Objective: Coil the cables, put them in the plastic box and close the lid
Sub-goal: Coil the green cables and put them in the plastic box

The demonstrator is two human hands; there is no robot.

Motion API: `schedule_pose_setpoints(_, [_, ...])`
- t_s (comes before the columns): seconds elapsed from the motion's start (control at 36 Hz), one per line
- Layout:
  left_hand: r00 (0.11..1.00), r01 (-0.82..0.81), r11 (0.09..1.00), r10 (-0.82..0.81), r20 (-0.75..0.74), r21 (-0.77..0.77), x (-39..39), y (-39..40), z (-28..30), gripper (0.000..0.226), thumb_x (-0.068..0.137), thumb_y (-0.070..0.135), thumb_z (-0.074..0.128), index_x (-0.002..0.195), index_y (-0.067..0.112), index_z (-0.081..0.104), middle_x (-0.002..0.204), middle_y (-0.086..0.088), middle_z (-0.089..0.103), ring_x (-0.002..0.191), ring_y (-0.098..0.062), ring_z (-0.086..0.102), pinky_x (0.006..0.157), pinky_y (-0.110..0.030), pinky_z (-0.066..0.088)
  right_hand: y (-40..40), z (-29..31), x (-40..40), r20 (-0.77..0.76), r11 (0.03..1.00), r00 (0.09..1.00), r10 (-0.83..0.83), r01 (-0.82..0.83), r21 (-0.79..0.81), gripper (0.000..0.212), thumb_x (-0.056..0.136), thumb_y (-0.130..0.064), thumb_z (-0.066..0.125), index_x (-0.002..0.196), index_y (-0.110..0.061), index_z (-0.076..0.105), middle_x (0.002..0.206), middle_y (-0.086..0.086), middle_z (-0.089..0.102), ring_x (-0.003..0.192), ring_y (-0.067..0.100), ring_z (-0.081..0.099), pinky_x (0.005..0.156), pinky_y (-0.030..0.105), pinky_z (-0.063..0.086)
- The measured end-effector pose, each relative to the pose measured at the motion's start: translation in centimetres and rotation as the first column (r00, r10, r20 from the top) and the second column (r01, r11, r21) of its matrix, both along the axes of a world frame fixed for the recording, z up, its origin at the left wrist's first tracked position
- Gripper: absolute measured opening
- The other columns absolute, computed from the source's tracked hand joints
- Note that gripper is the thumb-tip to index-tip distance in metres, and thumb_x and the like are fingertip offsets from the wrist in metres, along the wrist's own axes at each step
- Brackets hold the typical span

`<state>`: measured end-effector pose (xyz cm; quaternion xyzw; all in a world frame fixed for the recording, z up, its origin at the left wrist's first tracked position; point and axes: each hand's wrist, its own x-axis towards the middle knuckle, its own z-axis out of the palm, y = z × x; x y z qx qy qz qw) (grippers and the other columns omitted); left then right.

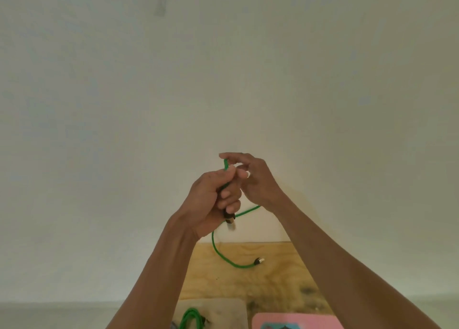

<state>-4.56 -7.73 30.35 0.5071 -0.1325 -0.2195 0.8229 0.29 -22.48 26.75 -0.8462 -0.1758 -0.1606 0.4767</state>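
Both my hands are raised in front of a white wall with a green cable (218, 251) between them. My left hand (211, 199) is closed around a bunch of the cable, and one plug (229, 218) sticks out below the fist. My right hand (250, 179) pinches the cable's top end just above the left fist. The rest of the cable hangs down in a loop, and its other plug (259, 260) lies on the wooden table (273, 274). A second green cable (191, 320), coiled, lies at the bottom edge. I cannot see a plastic box.
A pink object (298, 321) sits at the bottom right on the table. The coiled cable rests on a pale grey surface (223, 311). The white wall fills most of the view behind my hands.
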Motion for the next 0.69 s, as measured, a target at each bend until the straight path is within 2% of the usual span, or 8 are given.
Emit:
schedule_pose_setpoints(0.08, [1.0, -0.006, 0.992, 0.006, -0.003, -0.123, 0.1, -1.6, 0.6, 0.031, 0.105, 0.022, 0.045, 0.101, -0.001, 0.065, 0.057, 0.0, 0.037, 0.045, -0.009, 0.036, 0.049, -0.023, 0.042, -0.5, 0.5, -0.3, -0.024, 0.998, 1.0, 0.01, -0.009, 0.068, 0.029, 0.096, -0.007, 0.044, 0.115, 0.001, 0.065, 0.09, 0.008, 0.063, 0.08, 0.016, 0.068, 0.072, 0.023, 0.057])
schedule_pose_setpoints(0.17, [0.998, -0.054, 0.98, 0.056, 0.002, -0.194, 0.6, -2.8, 1.1, 0.027, 0.096, 0.023, 0.053, 0.098, -0.001, 0.065, 0.063, -0.002, 0.05, 0.051, -0.011, 0.049, 0.06, -0.026, 0.055, -0.2, 0.8, -1.3, -0.095, 0.987, 0.986, 0.137, -0.128, 0.095, 0.024, 0.102, -0.014, 0.041, 0.086, -0.012, 0.059, 0.057, -0.011, 0.058, 0.045, 0.0, 0.057, 0.05, 0.007, 0.044])
schedule_pose_setpoints(0.25, [0.995, -0.103, 0.967, 0.102, -0.016, -0.234, 1.2, -3.8, 1.5, 0.026, 0.095, 0.02, 0.055, 0.104, -0.002, 0.065, 0.07, -0.005, 0.061, 0.06, -0.014, 0.059, 0.073, -0.028, 0.056, 0.2, -1.1, -1.6, 0.032, 1.0, 0.999, 0.007, -0.007, 0.013, 0.027, 0.098, -0.008, 0.048, 0.089, -0.032, 0.044, 0.083, -0.018, 0.045, 0.061, -0.02, 0.054, 0.063, 0.002, 0.041])
schedule_pose_setpoints(0.33, [0.988, -0.154, 0.957, 0.151, -0.034, -0.247, 2.0, -4.5, 2.1, 0.025, 0.102, 0.016, 0.049, 0.101, -0.003, 0.065, 0.072, -0.007, 0.06, 0.064, -0.016, 0.058, 0.07, -0.025, 0.054, 0.7, -2.7, -1.8, -0.069, 0.964, 0.998, -0.013, 0.031, 0.266, 0.014, 0.086, -0.014, 0.055, 0.083, -0.027, 0.054, 0.072, -0.014, 0.054, 0.061, -0.009, 0.054, 0.063, 0.013, 0.039])
schedule_pose_setpoints(0.42, [0.975, -0.216, 0.953, 0.22, -0.001, -0.212, 3.1, -4.7, 2.4, 0.024, 0.103, 0.015, 0.049, 0.103, -0.002, 0.065, 0.07, -0.006, 0.059, 0.062, -0.017, 0.057, 0.07, -0.026, 0.055, 1.0, -3.1, -2.2, -0.222, 0.928, 0.974, 0.047, 0.04, 0.371, 0.034, 0.098, -0.004, 0.051, 0.07, -0.022, 0.054, 0.053, -0.018, 0.056, 0.052, -0.002, 0.048, 0.059, 0.017, 0.039])
schedule_pose_setpoints(0.5, [0.953, -0.279, 0.955, 0.288, 0.097, -0.098, 4.3, -4.5, 2.4, 0.025, 0.104, 0.018, 0.049, 0.11, 0.001, 0.066, 0.067, -0.004, 0.058, 0.057, -0.014, 0.056, 0.071, -0.029, 0.056, 1.3, -3.2, -3.1, -0.238, 0.923, 0.97, 0.045, 0.051, 0.383, 0.027, 0.098, -0.022, 0.057, 0.073, -0.028, 0.065, 0.061, -0.01, 0.063, 0.055, 0.009, 0.054, 0.061, 0.03, 0.047])
schedule_pose_setpoints(0.61, [0.928, -0.329, 0.942, 0.31, 0.206, 0.061, 5.1, -4.1, 2.0, 0.028, 0.104, 0.023, 0.049, 0.114, 0.003, 0.067, 0.063, -0.003, 0.052, 0.054, -0.013, 0.05, 0.073, -0.032, 0.052, 0.6, -3.2, -3.4, -0.206, 0.921, 0.978, -0.036, 0.112, 0.372, 0.021, 0.093, -0.032, 0.066, 0.079, -0.018, 0.072, 0.065, 0.003, 0.068, 0.05, 0.012, 0.052, 0.054, 0.027, 0.043])
schedule_pose_setpoints(0.69, [0.898, -0.374, 0.915, 0.316, 0.306, 0.153, 5.8, -3.4, 1.6, 0.03, 0.104, 0.027, 0.05, 0.114, 0.006, 0.068, 0.062, -0.002, 0.051, 0.055, -0.013, 0.048, 0.072, -0.033, 0.05, 0.1, -3.0, -3.7, -0.201, 0.944, 0.979, -0.036, 0.099, 0.314, 0.018, 0.091, -0.029, 0.07, 0.089, -0.013, 0.077, 0.069, 0.001, 0.073, 0.048, 0.008, 0.058, 0.053, 0.021, 0.049])
